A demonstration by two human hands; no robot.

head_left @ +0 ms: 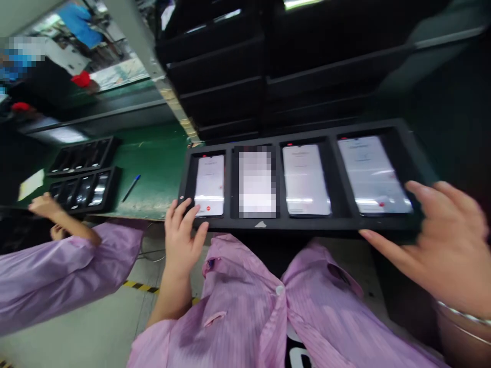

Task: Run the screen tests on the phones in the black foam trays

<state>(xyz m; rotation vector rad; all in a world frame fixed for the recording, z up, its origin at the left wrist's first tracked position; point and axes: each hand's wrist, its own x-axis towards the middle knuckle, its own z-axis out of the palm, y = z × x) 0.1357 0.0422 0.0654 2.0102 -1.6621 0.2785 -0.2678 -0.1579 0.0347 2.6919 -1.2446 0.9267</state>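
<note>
- Left hand [183, 232]: open, fingers flat on the lower left corner of the black tray [268, 223], fingertips touching the lower edge of the leftmost phone [209, 184]. Grips nothing.
- Right hand [441, 245]: open and spread at the tray's lower right corner, thumb along the front rim, forefinger by the rightmost phone [372, 174]. It is blurred, so I cannot tell whether it touches.
- Tray: lies just ahead of both hands, centre of the frame, long axis left to right, one hand at each end. The left hand is the one plainly on it.
- Co-worker's sleeve [57, 266] and hand [46, 207]: lower left of the frame, apart from mine.
- Two smaller black trays [86, 189]: left, on the green bench [157, 148], with a pen [131, 188] beside them.
- Four phones in the tray, one per compartment, screens lit, long axes pointing away from me. The second phone [257, 181] is obscured. The third phone [306, 179] is between the hands.
- Stacked black trays [230, 76]: top centre, behind the tray.
- My pink coat [249, 306]: bottom centre.
- Bracelet [464, 316]: right wrist, lower right.
</note>
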